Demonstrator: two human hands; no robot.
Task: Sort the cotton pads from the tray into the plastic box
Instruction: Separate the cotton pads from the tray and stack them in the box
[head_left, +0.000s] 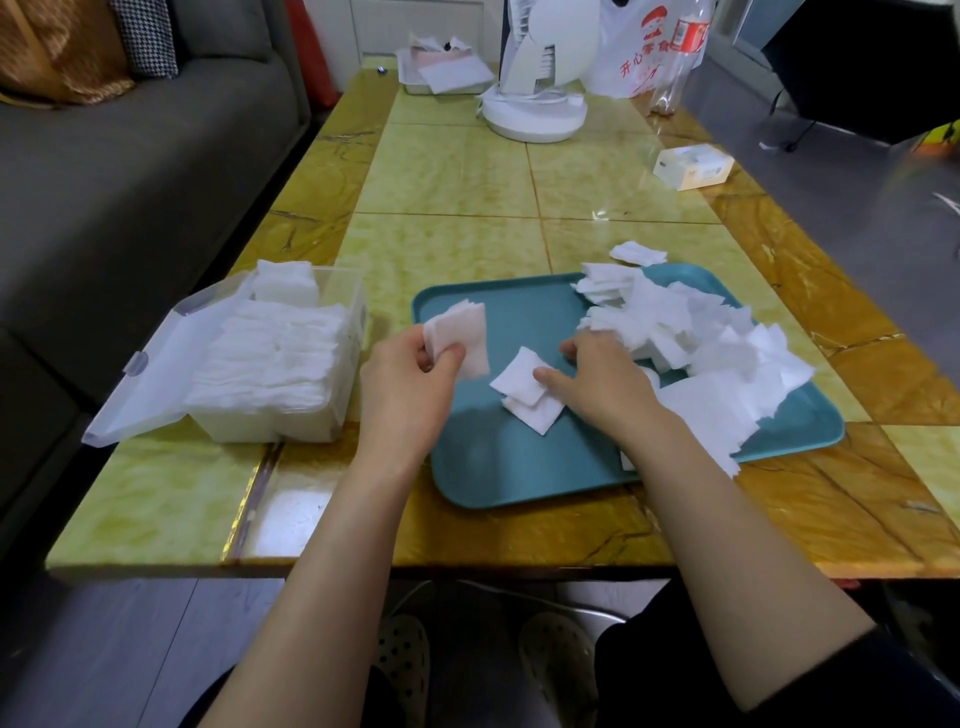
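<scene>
Nearest the camera, two feet in perforated slippers (404, 660) rest on the floor under the bench (467, 171) edge. Bare forearms reach forward over the yellow-green marbled top.

The left hand (410, 374) hovers at the left rim of the teal tray (498, 467). Its fingers (447, 356) and thumb are narrowed round a small stack of square cotton pads (460, 332), which stands upright above the tray's left edge. The right hand (597, 379) is low over the middle of the tray. Its thumb lies on a few loose pads (519, 379) that overlap one another on the tray floor, and its other fingers bend forward to the edge of the heap. Whether they pinch anything there I cannot tell, since the back of the hand hides them.

The heap of pads (701, 343) fills the right half of the tray and spills over its right rim. Left of the tray, just apart from it, stands the clear plastic box (291, 423) with its hinged lid (150, 379) folded open to the left. Rows of pads on edge (275, 358) are packed inside it.

Beyond the tray a single stray pad (638, 253) lies on the bench. Farther back sit a small white carton (693, 167), a white fan (535, 111) and a printed plastic bag (639, 57). A grey sofa (130, 182) runs along the left.
</scene>
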